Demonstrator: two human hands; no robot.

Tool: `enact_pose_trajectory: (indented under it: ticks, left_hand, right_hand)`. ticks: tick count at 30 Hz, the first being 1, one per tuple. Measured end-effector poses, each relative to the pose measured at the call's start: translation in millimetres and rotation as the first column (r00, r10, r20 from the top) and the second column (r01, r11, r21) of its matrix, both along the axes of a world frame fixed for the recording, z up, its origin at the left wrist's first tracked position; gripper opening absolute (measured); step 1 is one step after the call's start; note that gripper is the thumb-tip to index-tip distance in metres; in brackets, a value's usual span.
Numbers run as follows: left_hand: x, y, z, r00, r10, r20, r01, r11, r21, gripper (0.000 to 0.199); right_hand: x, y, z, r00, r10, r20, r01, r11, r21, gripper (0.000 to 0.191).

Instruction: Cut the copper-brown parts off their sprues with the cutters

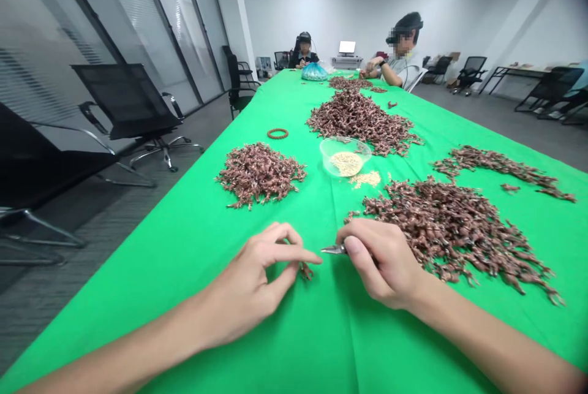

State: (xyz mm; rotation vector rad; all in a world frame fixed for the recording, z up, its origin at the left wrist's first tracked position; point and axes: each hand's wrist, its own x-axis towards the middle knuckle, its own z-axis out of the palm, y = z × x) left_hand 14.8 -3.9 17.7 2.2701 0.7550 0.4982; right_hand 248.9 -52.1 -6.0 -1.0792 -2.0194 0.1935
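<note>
My right hand [379, 262] is shut on a small metal pair of pliers [333, 249], with only the steel tip showing past my fingers. My left hand [248, 284] is next to that tip, its thumb and fingers closed around a small brown twig-like piece [305, 271]. A large heap of similar brown pieces [448, 231] lies just to the right of my right hand, on the green tablecloth [151, 302]. More heaps [260, 174] lie farther along, and a clear bowl of beige granules [345, 156] stands among them.
A ring of brown beads [278, 133] lies on the cloth. Black office chairs [126, 103] line the left side by glass walls. Two seated people [397, 54] work at the far end, beside a blue plastic bag [315, 72].
</note>
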Motion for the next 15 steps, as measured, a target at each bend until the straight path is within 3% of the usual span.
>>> enact_pose_trajectory:
  ticks: [4, 9, 11, 15]
  left_hand:
    - [-5.2, -4.6, -4.9, 0.999, 0.001, 0.033, -0.004, 0.996, 0.084, 0.049]
    - [-4.4, -19.9, -11.4, 0.979, 0.202, -0.026, -0.201, 0.979, 0.035, 0.049]
    - [-1.9, -25.5, -14.4, 0.979, 0.192, -0.065, -0.19, 0.981, 0.04, 0.048]
    - [4.5, -33.3, -20.4, 0.993, 0.066, -0.1, -0.058, 0.995, 0.078, 0.044]
  right_hand:
    - [-1.0, -0.4, -2.1, 1.0, -0.003, 0.015, 0.003, 1.0, 0.003, 0.024]
    - [0.8, 0.1, -4.2, 1.0, -0.025, 0.008, 0.025, 0.999, -0.046, 0.023]
    - [0.3, -0.2, -4.6, 1.0, -0.026, 0.008, 0.026, 0.998, -0.051, 0.023]
    - [-1.5, -1.5, -4.7, 0.999, -0.034, 0.002, 0.034, 0.998, -0.057, 0.025]
